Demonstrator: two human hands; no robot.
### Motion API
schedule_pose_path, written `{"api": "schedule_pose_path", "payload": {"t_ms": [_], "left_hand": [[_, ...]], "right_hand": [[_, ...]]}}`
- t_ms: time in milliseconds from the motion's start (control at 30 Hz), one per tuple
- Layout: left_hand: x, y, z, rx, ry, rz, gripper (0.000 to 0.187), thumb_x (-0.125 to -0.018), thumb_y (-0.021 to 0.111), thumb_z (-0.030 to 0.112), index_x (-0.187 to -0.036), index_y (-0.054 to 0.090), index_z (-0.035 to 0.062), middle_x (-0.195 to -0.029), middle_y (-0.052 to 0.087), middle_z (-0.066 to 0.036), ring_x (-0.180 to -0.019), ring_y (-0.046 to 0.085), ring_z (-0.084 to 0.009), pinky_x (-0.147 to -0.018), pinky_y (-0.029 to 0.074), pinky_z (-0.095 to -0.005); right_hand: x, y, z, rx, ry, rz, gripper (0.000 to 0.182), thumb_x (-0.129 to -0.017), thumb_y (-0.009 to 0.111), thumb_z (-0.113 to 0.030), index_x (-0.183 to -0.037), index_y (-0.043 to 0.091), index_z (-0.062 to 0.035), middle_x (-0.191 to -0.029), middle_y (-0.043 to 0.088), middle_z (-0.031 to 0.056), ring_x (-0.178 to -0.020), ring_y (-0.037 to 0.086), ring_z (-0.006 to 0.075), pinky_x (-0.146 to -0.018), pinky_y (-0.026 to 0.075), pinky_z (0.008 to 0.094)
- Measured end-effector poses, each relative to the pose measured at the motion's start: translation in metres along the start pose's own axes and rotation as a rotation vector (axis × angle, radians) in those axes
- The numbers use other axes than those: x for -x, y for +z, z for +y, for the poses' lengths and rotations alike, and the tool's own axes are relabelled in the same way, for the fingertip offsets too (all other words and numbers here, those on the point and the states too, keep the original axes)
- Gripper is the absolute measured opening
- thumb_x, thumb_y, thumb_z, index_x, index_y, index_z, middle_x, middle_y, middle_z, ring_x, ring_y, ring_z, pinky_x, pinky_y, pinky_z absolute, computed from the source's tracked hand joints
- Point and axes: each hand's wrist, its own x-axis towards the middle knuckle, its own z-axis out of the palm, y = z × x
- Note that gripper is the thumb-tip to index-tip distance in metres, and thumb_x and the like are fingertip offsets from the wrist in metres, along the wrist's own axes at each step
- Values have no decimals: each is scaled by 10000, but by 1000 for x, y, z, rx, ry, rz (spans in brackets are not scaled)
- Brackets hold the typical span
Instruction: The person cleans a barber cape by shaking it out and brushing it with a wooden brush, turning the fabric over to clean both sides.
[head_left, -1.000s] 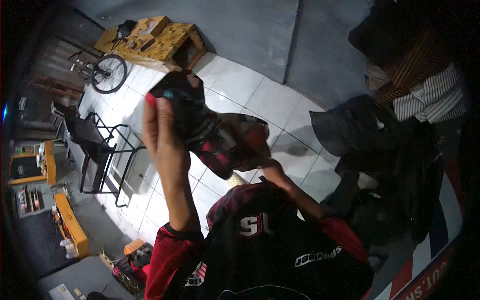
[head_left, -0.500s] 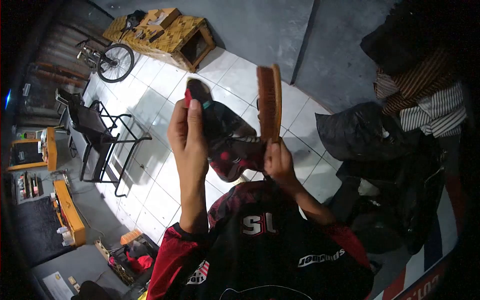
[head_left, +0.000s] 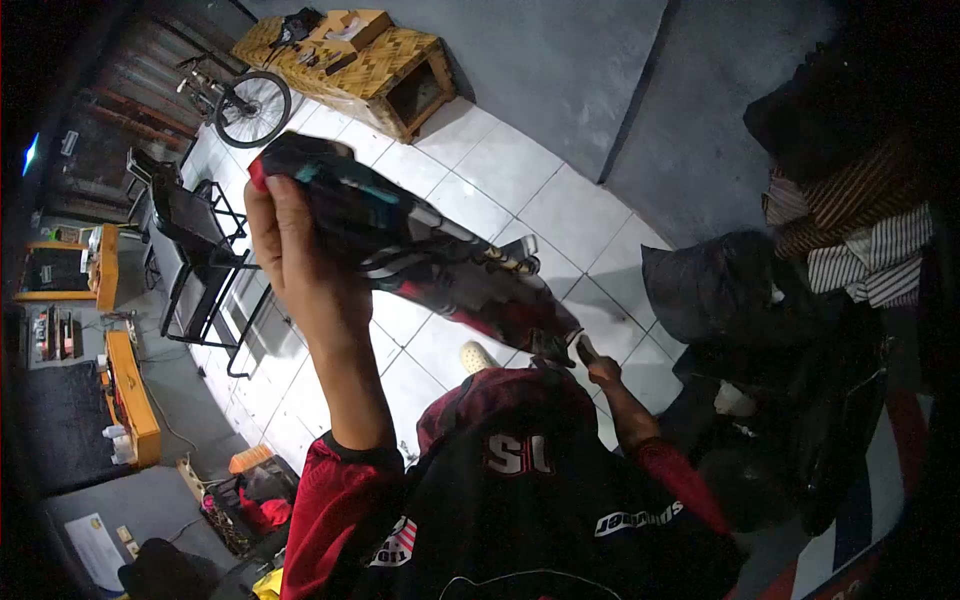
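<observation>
My left hand is closed in a pinch, thumb against fingers, on the upper end of a dark patterned piece with red, teal and grey on it; a bit of its red edge shows right by my fingertips. I can't tell just what sort of article it is, since it is blurred. I hold it up in front of my chest, stretched slantwise from my left hand down toward my right, well above the floor. My left forearm stands nearly upright in the view, wrist bent little, the hand raised higher than the other.

My right hand is at the lower end of the piece, fingers bent and turned in toward it. Blur hides the contact there, so I can't tell whether I'm gripping that end, or something pale beside it, or merely touching. That arm reaches outward from its red sleeve, bent at the elbow.

Below both hands is my black and red jersey. Past it, a cream shoe shows on the white tiled floor. A black bag sits off to my right; farther off stand a bicycle and a low bench against the wall.
</observation>
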Motion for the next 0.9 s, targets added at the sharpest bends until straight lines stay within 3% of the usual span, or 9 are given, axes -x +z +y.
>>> {"api": "schedule_pose_path", "payload": {"t_ms": [133,300,400,500,600,633,733,833,900], "left_hand": [[0,-10,-15,-149,-141,52,163,-894,492,176,-985,522,44,-804,558,-13,-684,549,-71,-608,457,-205],[22,-8,-45,-473,-233,-336,144,-875,523,154,-863,551,13,-722,464,25,-702,414,-66,-637,347,-200],[33,1,-50,-619,-162,-535,111,-862,519,101,-816,524,0,-674,450,-7,-672,400,-86,-613,355,-222],[32,1,-47,-587,-116,-542,108,-864,519,94,-834,533,-9,-672,469,6,-659,414,-72,-604,359,-207],[26,-4,-34,-424,-83,-331,135,-870,528,116,-844,554,-14,-708,508,29,-668,437,-44,-601,356,-175],[23,-11,-32,-375,-49,-260,148,-876,525,127,-870,570,-14,-728,537,23,-673,462,-39,-603,368,-171],[16,-13,-20,-204,-49,-101,164,-878,524,126,-927,576,-22,-755,568,11,-664,492,-36,-595,380,-162],[12,-15,-17,-181,-19,-50,156,-865,545,111,-919,589,-29,-757,569,13,-663,487,-30,-585,374,-151],[10,-22,-19,-355,-38,-75,154,-860,554,110,-902,600,-31,-749,565,17,-664,482,-28,-585,372,-152]], "right_hand": [[4,-42,-21,174,-5,21,182,-763,484,-178,-677,575,-47,-635,576,158,-621,570,348,-532,450,421],[18,-267,-253,-721,-40,621,184,-747,579,-80,-880,504,24,-700,519,153,-643,533,289,-556,453,390],[19,-295,-312,287,-543,1336,312,-746,604,-75,-1019,515,48,-814,513,175,-704,538,263,-567,449,361],[5,-257,-313,14,-505,990,354,-754,578,-104,-1051,504,75,-1015,499,230,-811,549,320,-688,463,341],[-41,-173,-250,-391,-474,696,275,-827,441,-127,-1085,506,-55,-933,540,218,-804,553,362,-632,454,424],[-37,-145,-214,-148,-176,197,313,-809,482,-151,-1106,495,-51,-990,545,214,-809,565,359,-650,457,455],[-3,-139,-181,88,97,-162,368,-777,530,-251,-1079,517,-42,-1051,540,223,-755,594,351,-662,478,448],[11,-69,-109,-279,57,33,304,-803,492,-269,-989,548,-35,-929,574,228,-758,593,364,-667,472,459],[10,-80,-113,-230,403,-160,283,-815,478,-265,-963,557,-37,-870,587,222,-790,590,368,-680,466,462]]}}
